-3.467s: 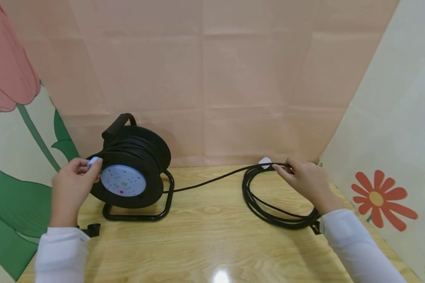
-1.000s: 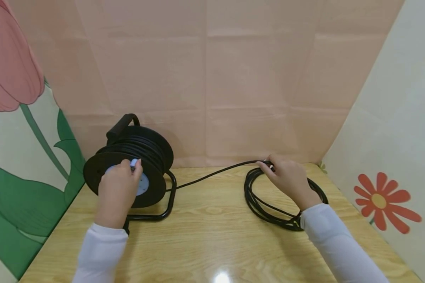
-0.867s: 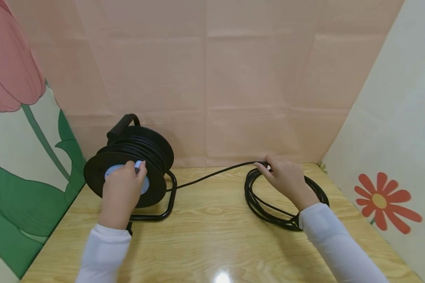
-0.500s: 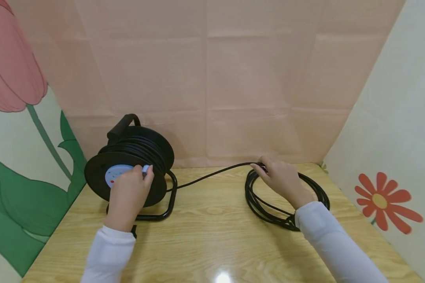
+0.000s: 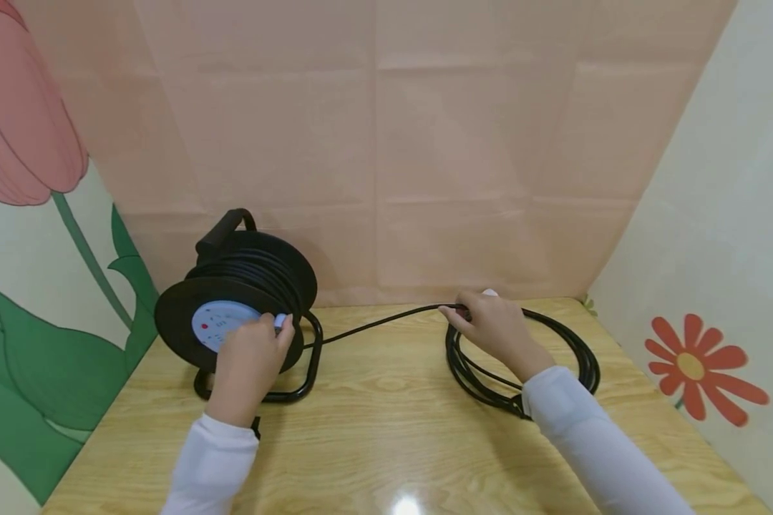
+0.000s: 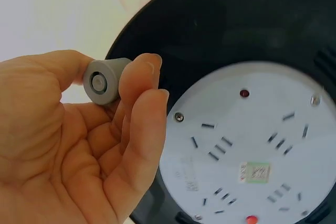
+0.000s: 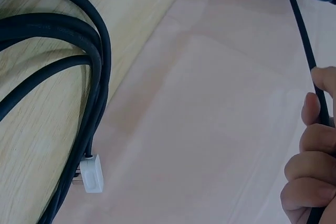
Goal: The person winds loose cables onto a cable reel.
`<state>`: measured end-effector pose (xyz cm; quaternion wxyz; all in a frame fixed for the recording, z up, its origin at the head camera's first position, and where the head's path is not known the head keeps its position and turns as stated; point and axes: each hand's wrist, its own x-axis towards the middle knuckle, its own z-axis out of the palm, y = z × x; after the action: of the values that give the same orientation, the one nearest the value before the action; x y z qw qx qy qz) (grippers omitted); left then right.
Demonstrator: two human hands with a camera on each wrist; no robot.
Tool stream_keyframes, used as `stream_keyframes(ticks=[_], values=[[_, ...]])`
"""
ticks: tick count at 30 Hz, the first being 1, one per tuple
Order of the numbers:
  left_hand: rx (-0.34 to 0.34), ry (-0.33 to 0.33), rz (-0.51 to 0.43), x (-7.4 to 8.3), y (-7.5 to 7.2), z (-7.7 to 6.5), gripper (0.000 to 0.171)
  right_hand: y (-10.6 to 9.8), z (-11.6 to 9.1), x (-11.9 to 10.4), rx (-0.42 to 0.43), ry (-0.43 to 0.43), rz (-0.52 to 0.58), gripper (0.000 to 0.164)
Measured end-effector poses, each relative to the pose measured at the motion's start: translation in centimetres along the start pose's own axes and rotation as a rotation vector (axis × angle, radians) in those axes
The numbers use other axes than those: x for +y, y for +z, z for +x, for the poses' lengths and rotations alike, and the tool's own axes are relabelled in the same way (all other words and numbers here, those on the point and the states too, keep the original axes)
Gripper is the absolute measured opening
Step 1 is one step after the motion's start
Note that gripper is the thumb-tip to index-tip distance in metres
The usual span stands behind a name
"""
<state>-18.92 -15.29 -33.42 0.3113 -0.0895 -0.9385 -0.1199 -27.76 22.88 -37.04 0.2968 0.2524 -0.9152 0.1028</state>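
A black cable reel (image 5: 174, 315) with wound cable stands at the left of the table on its tube stand. Its round pale socket panel (image 6: 210, 129) carries slots and red dots. My left hand (image 5: 248, 368) pinches the reel's small grey crank knob (image 6: 102, 81) between thumb and fingers, at the lower right of the disc in the head view. From the reel, a black cable (image 5: 386, 320) runs right to my right hand (image 5: 496, 329), whose fingers curl round it. Behind and below that hand lies a loose coil of cable (image 5: 586, 357).
A white plug (image 7: 93, 174) hangs on the coil's cable near the table's back edge. The reel's black carrying handle (image 5: 219, 232) rises at its top. A pink backdrop (image 5: 425, 143) stands behind the wooden table (image 5: 373, 443), with flower-printed panels at both sides.
My left hand has carried the knob from the disc's upper left across to its lower right, and the socket panel has turned with it. My right hand has moved left toward the reel, holding the cable.
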Motion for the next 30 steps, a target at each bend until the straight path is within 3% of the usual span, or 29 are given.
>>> stream_keyframes(ticks=[6,10,15,23,30], values=[[-0.065,-0.007,-0.024,0.1,1.0,-0.3,0.042,0.5,0.5,-0.7,0.006,-0.019,-0.003,0.044],[-0.091,-0.009,-0.04,0.1,1.7,-0.7,0.042,0.9,0.9,-1.3,0.002,-0.043,-0.019,0.037],[-0.149,-0.04,-0.086,0.0,2.5,-1.2,0.042,1.5,1.3,-1.9,-0.082,0.003,-0.003,0.025],[-0.267,-0.094,-0.142,-0.5,3.2,-1.6,0.039,2.3,1.7,-2.9,-0.142,0.006,0.021,0.025],[-0.286,-0.082,-0.139,-1.2,4.0,-1.9,0.039,2.7,1.8,-3.4,-0.127,-0.026,0.021,0.024]])
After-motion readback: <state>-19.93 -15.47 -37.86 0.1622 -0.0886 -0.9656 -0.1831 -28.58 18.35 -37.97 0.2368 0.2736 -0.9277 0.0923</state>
